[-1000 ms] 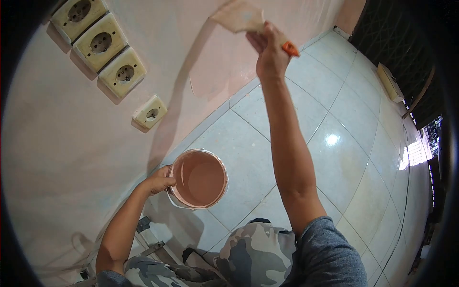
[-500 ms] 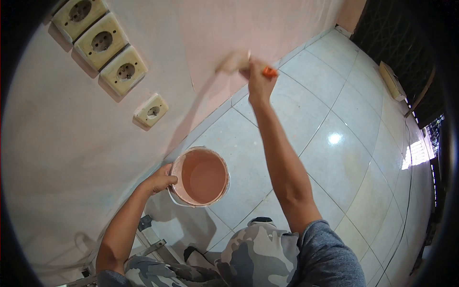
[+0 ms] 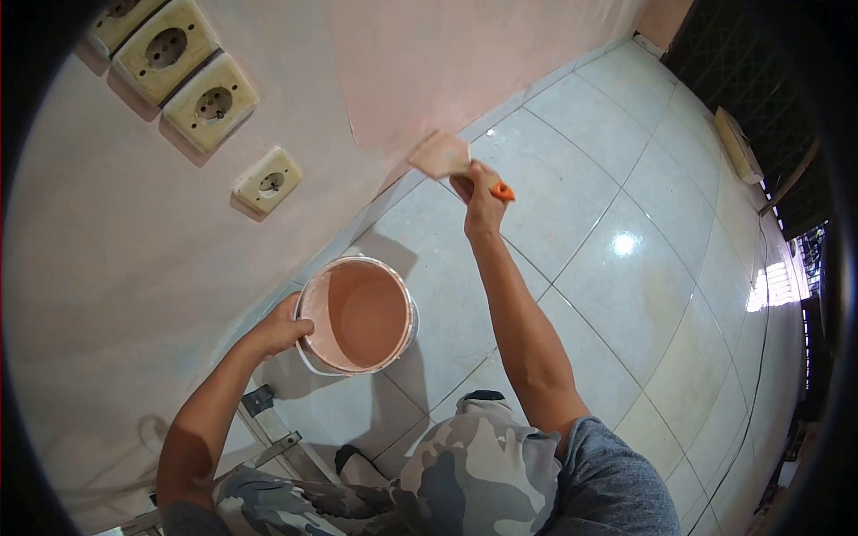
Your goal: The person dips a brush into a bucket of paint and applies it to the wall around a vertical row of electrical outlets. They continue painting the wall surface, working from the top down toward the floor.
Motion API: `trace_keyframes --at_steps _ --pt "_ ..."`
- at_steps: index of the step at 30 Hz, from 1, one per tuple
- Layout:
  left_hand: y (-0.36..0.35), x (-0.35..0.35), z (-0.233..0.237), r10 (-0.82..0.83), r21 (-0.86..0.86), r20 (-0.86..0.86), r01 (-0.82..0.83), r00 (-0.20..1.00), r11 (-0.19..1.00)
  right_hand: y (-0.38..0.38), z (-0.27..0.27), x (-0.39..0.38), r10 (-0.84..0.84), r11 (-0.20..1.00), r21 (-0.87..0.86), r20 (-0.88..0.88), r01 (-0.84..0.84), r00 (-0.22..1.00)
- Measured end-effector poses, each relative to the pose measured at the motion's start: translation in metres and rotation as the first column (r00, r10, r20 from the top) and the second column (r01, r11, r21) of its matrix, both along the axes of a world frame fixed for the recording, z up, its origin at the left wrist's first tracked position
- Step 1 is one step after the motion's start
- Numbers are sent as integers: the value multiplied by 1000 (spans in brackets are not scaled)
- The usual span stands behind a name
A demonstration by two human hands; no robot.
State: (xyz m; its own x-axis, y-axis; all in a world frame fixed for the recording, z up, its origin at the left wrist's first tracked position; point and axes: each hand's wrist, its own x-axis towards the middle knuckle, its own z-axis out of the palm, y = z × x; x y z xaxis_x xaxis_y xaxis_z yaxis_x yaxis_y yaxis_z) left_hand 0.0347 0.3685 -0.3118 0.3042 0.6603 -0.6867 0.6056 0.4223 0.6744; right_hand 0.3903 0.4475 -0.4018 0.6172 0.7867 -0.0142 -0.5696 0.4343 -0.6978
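Observation:
A white bucket (image 3: 313,335) of pinkish paint hangs over the floor, tilted a little. My left hand (image 3: 277,325) grips its left rim, thumb on the inside. My right hand (image 3: 483,198) is closed round a wide paintbrush (image 3: 441,154) with an orange handle end. The paint-coated bristles point left toward the base of the wall; whether they touch it I cannot tell. On the pink wall (image 3: 393,71), a darker pink patch lies above the brush.
Several yellowed sockets (image 3: 211,104) are mounted on the wall at the upper left. A metal ladder (image 3: 273,424) stands at the lower left. Light tiles cover the floor (image 3: 590,313). A cable, a long yellowish block (image 3: 738,146) and a dark lattice gate (image 3: 742,71) are at the right.
My right hand has drawn the brush down, lower in view, and its blur is gone. The bucket has shifted slightly left and up with my left hand. The whole view has shifted a little.

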Motion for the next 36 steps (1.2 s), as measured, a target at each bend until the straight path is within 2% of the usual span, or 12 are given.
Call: trace_keyframes --at_steps 2,5,9,14,18,21,23,26,28,30,33,36 --pt "-13 -11 0 31 1 -66 -31 997 1000 -20 -21 -1 -36 989 -145 -12 34 999" --pt "-30 -39 -15 110 61 10 -111 994 992 -31 -31 -1 -88 977 -190 62 98 994" --pt "-37 -49 -16 181 38 72 -184 981 982 -27 -29 -5 -58 972 -222 92 77 994" --pt "-28 -52 -18 160 -25 97 -158 982 987 0 -28 -21 -107 977 -173 101 124 989" --pt "-27 -54 -21 133 -33 108 -130 985 991 19 -31 -46 -56 991 -112 110 68 992" --pt "-25 -51 -19 161 -35 133 -158 978 987 16 -4 -53 -12 990 -134 131 30 991" --pt "-25 -54 -18 145 -49 123 -140 982 989 8 17 -42 36 999 1 101 -36 994" --pt "-26 -49 -13 158 -30 101 -156 982 987 -7 52 -12 -19 994 110 70 11 997" --pt "-27 -49 -13 169 -53 106 -164 980 985 -10 62 3 -75 994 82 115 66 991" --pt "-25 -47 -10 174 -64 110 -168 979 984 -5 49 11 -111 993 51 125 105 986" --pt "-27 -45 -5 154 -81 68 -149 986 986 -3 19 8 -124 979 -134 210 154 970" --pt "-27 -50 -16 172 -37 119 -169 978 985 4 -7 -7 -98 984 -125 218 128 971"
